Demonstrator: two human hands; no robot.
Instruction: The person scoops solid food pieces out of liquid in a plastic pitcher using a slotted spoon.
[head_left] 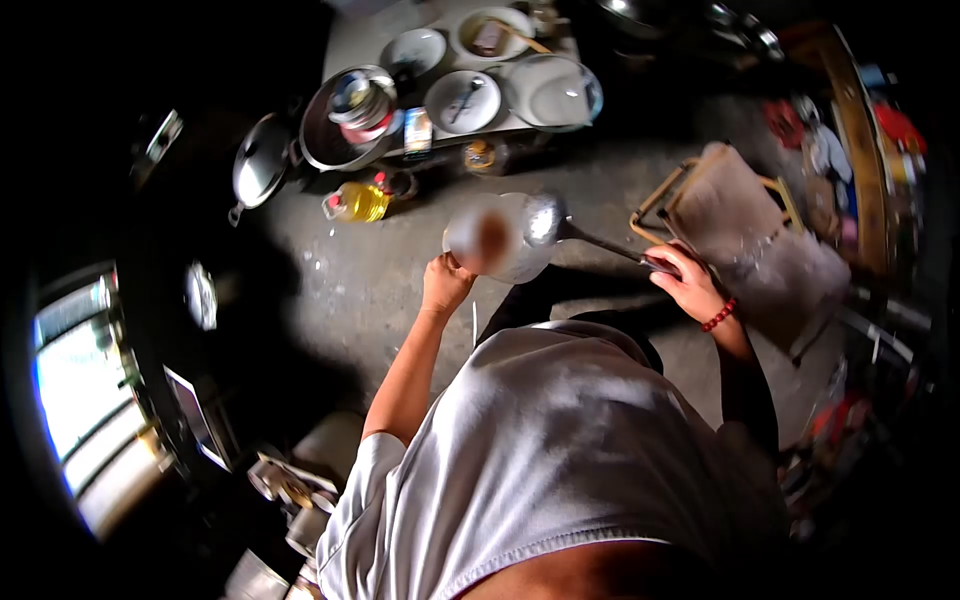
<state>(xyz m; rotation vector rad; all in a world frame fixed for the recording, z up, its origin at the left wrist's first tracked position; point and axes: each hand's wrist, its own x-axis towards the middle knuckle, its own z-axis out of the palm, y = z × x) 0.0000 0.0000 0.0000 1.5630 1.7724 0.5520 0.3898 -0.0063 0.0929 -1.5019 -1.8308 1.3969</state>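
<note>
My left hand point(447, 284) grips the near left rim of a pale dish point(524, 266), held out in front of my body over the floor. A blurred brown patch shows in the dish's left part. In my right hand point(690, 284), the fingers wrap round the dark handle of a ladle point(606, 242). Its shiny metal head overlaps the dish's right side in this view. A red bead bracelet point(718, 315) circles my right wrist.
Ahead is a low table point(352, 40) with several plates and bowls. A large metal pot point(318, 140) holds stacked dishes. An oil bottle point(362, 203) stands on the floor, and a lidded pan point(260, 172) sits further left. A chair point(728, 200) is at my right.
</note>
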